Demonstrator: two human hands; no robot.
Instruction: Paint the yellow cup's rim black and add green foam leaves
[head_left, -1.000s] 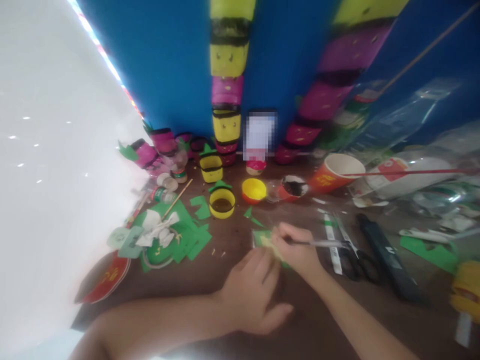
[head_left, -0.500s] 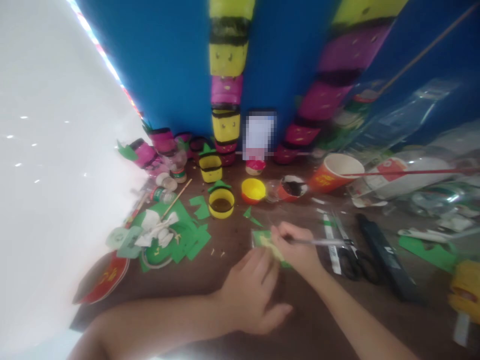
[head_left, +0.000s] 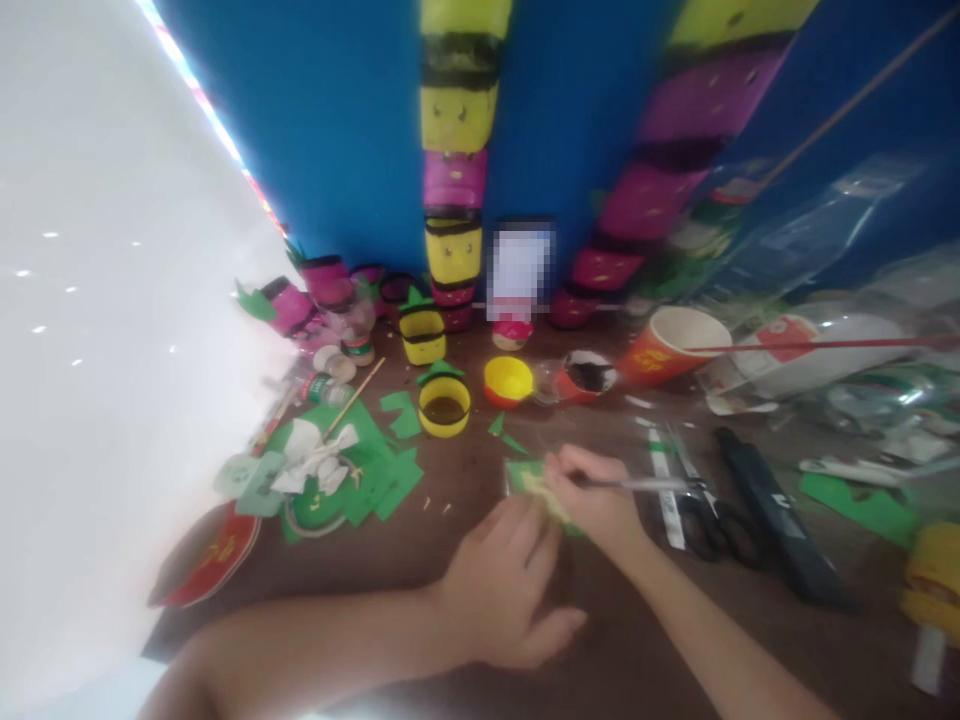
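Observation:
A small green sheet (head_left: 519, 470) with a pale yellow piece (head_left: 534, 484) on top lies on the dark table. My left hand (head_left: 502, 580) rests palm down at the near side, fingertips on the yellow piece, thumb spread. From the right, my right hand (head_left: 600, 500) pinches a slim grey pen-like tool (head_left: 645, 484); its tip is hidden by the fingers, so I cannot tell whether it is a pen or a craft knife. Right of that hand lie black-handled scissors (head_left: 705, 520) and a pale strip with a green band (head_left: 664, 490).
Green paper scraps (head_left: 390, 480), a tape roll (head_left: 300, 520) and a tilted red bowl (head_left: 214, 555) lie left. Yellow cups (head_left: 444, 415) and an orange paper cup (head_left: 660, 350) stand behind. A black bar-shaped object (head_left: 780, 520) and plastic bottles (head_left: 810, 240) are on the right.

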